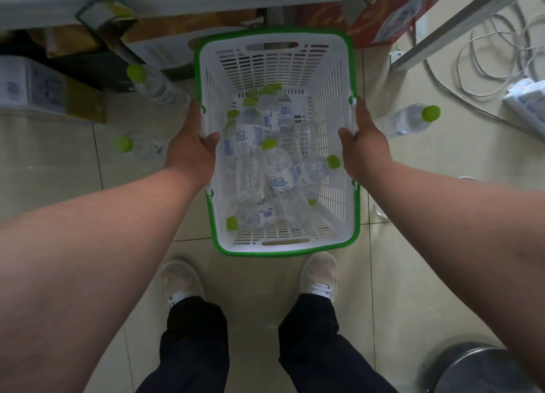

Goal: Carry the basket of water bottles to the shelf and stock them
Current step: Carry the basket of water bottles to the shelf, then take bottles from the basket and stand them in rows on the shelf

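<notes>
Above your 2 shoes, the white basket point(277, 68) of water bottles point(278, 168) sat between your hands. Your left hand point(193, 144) and right hand point(364, 144) each gripped a long rim, thumbs curled inside. You needed to lift evenly so no bottle rolled out.

Person wearing dark trousers point(194, 345), pale beige lace-up shoes point(320, 277) showing white laces, forearms point(88, 245) showing bare, no sleeves reaching them

Single head-worn wide-angle view, straight down and close over the basket point(348, 144) and tiled floor point(413, 245).
</notes>
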